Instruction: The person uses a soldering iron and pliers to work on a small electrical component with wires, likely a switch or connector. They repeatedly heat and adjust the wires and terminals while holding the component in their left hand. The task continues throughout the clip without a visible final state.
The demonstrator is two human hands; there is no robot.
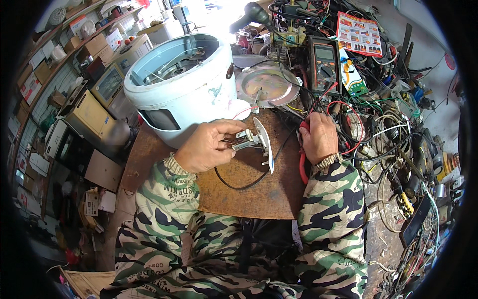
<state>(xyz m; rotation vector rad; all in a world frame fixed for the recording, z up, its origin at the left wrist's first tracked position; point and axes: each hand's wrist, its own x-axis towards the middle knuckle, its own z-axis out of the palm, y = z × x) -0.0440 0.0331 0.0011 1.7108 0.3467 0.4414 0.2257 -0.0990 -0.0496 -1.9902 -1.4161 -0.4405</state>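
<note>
My left hand is closed on a small switch assembly with metal parts and a white oval faceplate standing on edge, tilted. My right hand grips red-handled pliers at the right of the wooden board; their jaws are mostly hidden. A thin black cord loops over the board beneath the assembly. Behind my left hand stands a pale blue-white cylindrical appliance with an open top, and a thin red wire runs near its base.
A round metal plate lies beside the appliance. A multimeter, a colourful printed sheet and a dense tangle of cables fill the right and back. A dark phone-like device lies lower right. Cluttered shelves line the left.
</note>
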